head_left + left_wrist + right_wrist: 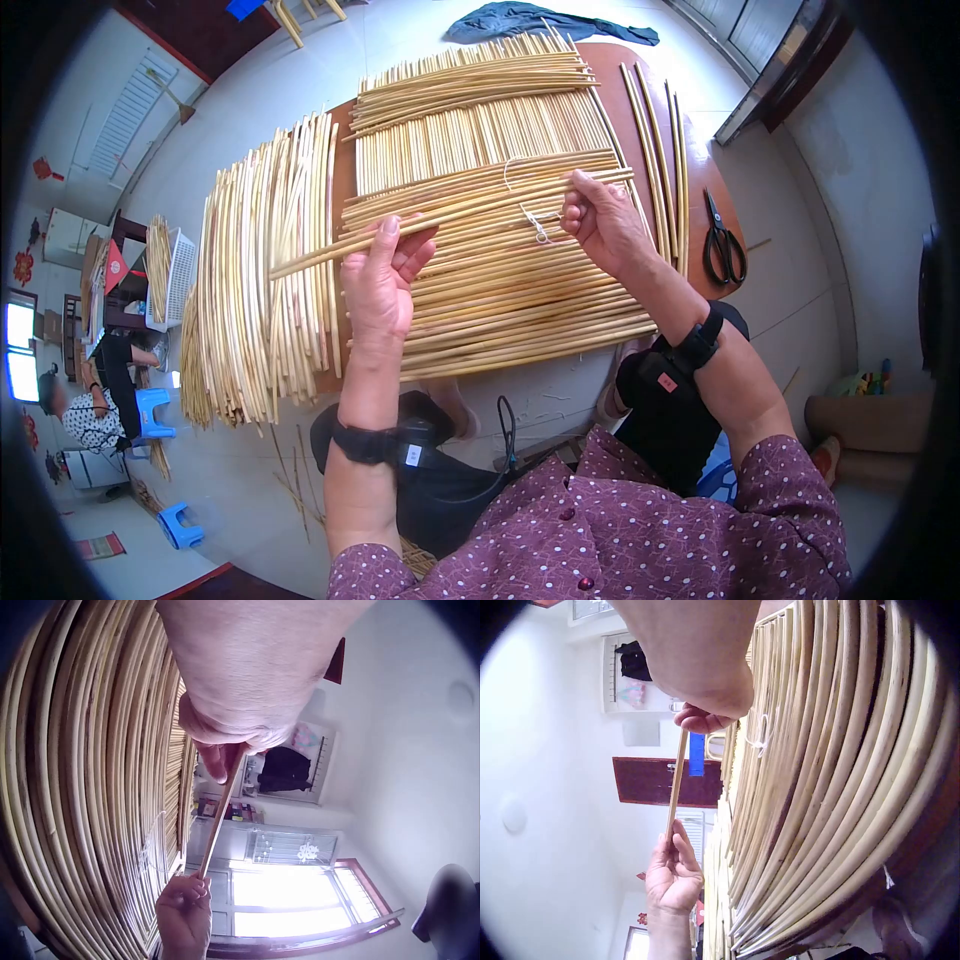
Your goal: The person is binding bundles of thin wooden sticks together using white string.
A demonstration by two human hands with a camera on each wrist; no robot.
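Both hands hold a few pale yellow stalks [480, 208] raised above a woven stalk mat. Toward their left end, the left hand [380, 278] pinches them, thumb on top and palm turned up. The right hand [608, 228] grips them at the right end with curled fingers. In the left wrist view the stalks [219, 817] run between the two hands. Below lies the mat [500, 300], its stalks side by side. A white string [540, 232] with a knotted bundle hangs over it beside the right hand.
A thick pile of loose stalks [265, 260] lies left of the mat. More stalks [470, 85] lie across its far part. Several single stalks [662, 160] and black scissors [722, 245] rest on the brown table [705, 170] at right. Another person [95, 415] sits far left near blue stools [153, 412].
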